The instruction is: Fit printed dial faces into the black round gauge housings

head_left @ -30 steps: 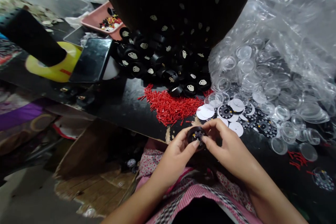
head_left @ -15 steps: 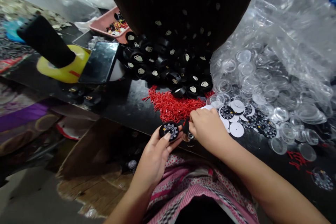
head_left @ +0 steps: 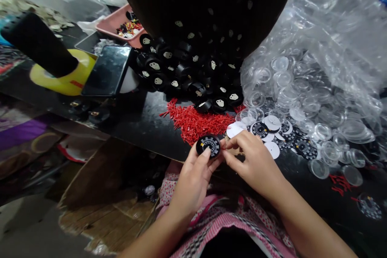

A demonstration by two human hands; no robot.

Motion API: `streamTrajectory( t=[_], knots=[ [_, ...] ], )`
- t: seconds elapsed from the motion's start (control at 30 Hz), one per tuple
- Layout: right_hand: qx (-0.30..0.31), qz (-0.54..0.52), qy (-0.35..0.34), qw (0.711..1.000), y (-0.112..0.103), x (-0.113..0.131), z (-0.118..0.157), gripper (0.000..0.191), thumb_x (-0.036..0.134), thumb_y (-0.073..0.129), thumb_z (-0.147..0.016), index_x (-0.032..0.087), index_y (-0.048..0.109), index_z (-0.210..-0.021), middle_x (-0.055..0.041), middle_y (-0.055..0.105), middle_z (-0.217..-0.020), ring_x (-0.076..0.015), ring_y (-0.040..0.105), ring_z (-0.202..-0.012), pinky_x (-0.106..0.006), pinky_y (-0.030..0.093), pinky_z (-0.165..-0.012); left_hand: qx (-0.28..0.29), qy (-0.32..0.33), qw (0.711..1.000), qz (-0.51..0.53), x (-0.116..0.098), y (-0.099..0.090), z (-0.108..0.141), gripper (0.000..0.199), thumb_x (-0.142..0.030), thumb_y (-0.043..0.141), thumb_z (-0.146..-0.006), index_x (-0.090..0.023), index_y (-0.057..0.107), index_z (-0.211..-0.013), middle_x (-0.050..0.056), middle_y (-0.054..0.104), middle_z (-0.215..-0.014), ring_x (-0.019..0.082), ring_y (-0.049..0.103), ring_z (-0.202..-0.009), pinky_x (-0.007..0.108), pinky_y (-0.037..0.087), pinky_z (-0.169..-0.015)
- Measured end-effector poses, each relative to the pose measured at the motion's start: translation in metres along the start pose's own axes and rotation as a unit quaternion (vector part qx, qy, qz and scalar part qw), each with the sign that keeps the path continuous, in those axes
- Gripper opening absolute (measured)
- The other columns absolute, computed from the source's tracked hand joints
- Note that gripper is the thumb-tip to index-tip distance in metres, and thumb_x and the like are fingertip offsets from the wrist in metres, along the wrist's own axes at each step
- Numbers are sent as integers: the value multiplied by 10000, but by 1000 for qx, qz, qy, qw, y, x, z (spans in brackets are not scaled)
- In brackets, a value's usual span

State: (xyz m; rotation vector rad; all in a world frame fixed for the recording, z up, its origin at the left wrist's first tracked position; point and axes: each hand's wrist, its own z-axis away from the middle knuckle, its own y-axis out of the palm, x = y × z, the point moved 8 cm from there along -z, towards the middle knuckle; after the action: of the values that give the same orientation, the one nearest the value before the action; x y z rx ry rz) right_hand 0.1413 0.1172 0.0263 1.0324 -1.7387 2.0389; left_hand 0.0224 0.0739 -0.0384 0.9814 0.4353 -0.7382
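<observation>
My left hand [head_left: 193,173] grips a round black dial piece [head_left: 208,146] with white markings, thumb on its face. Close by on the right, my right hand [head_left: 250,157] has thumb and forefinger pinched near the dial's edge; a tiny bit of red shows at the fingertips, too small to make out. Just beyond the dial lies a heap of small red pointers [head_left: 196,123]. White discs [head_left: 273,122] and printed black dials [head_left: 305,146] spread out to the right of the heap. Behind it are piled black round housings [head_left: 219,104].
Clear plastic covers [head_left: 320,131] spill from a plastic bag [head_left: 341,36] at the right. A phone [head_left: 106,70], yellow tape roll [head_left: 65,84] and pink tray [head_left: 113,24] stand left. A cardboard box [head_left: 90,197] is below the table edge.
My left hand has moved right and slightly up with the dial. My right hand has left the dark object it was touching and now pinches beside the dial.
</observation>
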Motion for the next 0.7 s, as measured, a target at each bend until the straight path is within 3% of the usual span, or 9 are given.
streamTrajectory(
  t=[0.1,0.23,0.47,0.7],
  knots=[
    [-2,12,-4,1000,-3,3,2,132,194,586,-906,180,567,-776,-32,611,-864,-198,552,-824,-368,346,-779,11,26,999,-33,-3,-2,2,251,-287,638,-889,-222,651,-1131,67,744,-1130,252,651,-1159,406,490,-1039],
    [-9,-105,-9,994,-9,6,7,121,231,563,-939,201,592,-826,-4,592,-845,-163,544,-798,-330,369,-765,7,57,995,-80,-8,-4,-3,476,-323,629,-894,-306,506,-1354,53,716,-1183,235,656,-1145,398,512,-1008],
    [-24,-62,10,998,-9,3,7,136,206,547,-934,194,600,-810,-3,578,-800,-162,519,-752,-335,352,-738,59,60,977,-197,4,12,-9,324,-335,608,-902,-304,613,-1225,19,655,-1294,216,601,-1210,359,452,-1063],
    [-12,-86,11,996,-11,2,9,149,216,536,-942,202,574,-798,12,567,-796,-151,523,-754,-321,358,-739,75,102,953,-277,-12,18,-1,319,-288,602,-908,-278,591,-1227,13,669,-1276,169,619,-1177,289,470,-1025]
  ],
)
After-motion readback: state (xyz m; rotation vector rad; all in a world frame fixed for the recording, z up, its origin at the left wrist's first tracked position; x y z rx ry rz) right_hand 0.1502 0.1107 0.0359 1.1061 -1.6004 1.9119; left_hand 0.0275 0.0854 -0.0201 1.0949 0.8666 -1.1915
